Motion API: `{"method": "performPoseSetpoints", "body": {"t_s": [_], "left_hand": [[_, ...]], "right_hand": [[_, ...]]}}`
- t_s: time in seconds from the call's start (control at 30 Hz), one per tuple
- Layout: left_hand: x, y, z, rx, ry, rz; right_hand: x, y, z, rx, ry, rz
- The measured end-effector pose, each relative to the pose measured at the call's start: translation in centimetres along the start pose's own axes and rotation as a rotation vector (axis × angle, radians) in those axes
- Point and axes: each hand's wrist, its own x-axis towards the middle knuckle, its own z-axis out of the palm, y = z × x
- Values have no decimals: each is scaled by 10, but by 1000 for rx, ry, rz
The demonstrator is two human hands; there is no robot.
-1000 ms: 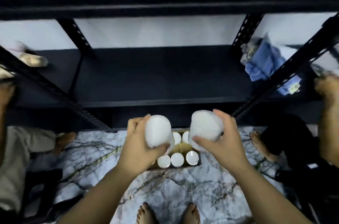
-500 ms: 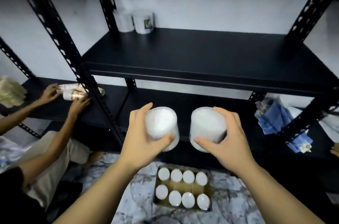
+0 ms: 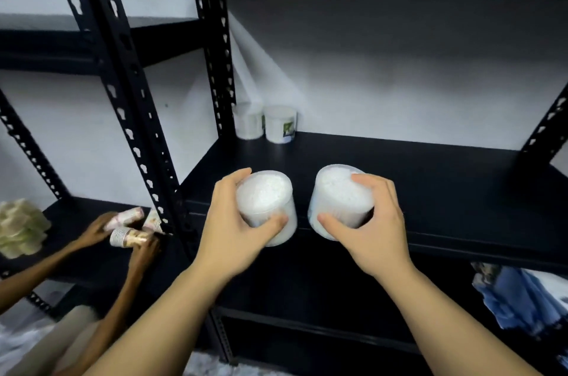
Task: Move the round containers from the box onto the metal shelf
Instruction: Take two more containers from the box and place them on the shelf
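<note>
1. Fingers (image 3: 365, 182) of the right hand (image 3: 372, 222) wrap the right container (image 3: 338, 194), thumb on the near side; those of the left hand (image 3: 233, 222) clasp the left container (image 3: 266, 203) the same way. Both containers are held in the air just in front of the metal shelf (image 3: 415, 178), about level with its front edge.
2. That shelf board is the landmark: it is bare across its middle and right, so there is room to set both down at once.
3. At its back left corner stand two placed containers (image 3: 266, 125), upright and side by side against the wall.
4. Both held tubs tip towards the person, so the step likely goes best if they are levelled first, then carried over the shelf lip and lowered flat before the grip loosens.
5. Starting the row beside the corner pair would probably keep space for the rest; the box is out of view.
6. On a lower shelf left of the landmark, another person's hands (image 3: 123, 234) handle small rolls.
</note>
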Motion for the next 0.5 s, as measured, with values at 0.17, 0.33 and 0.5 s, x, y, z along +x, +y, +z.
{"method": "performPoseSetpoints", "body": {"t_s": [0.17,0.33,0.5], "left_hand": [[61,-28,-4,54,-21,18],[95,-60,-1,75,-19,-2],[125,-81,0,94,-25,-29]], "right_hand": [[46,8,46,-40,-55,99],[74,21,78,-62,-129,131],[102,28,105,-63,-199,147]]}}
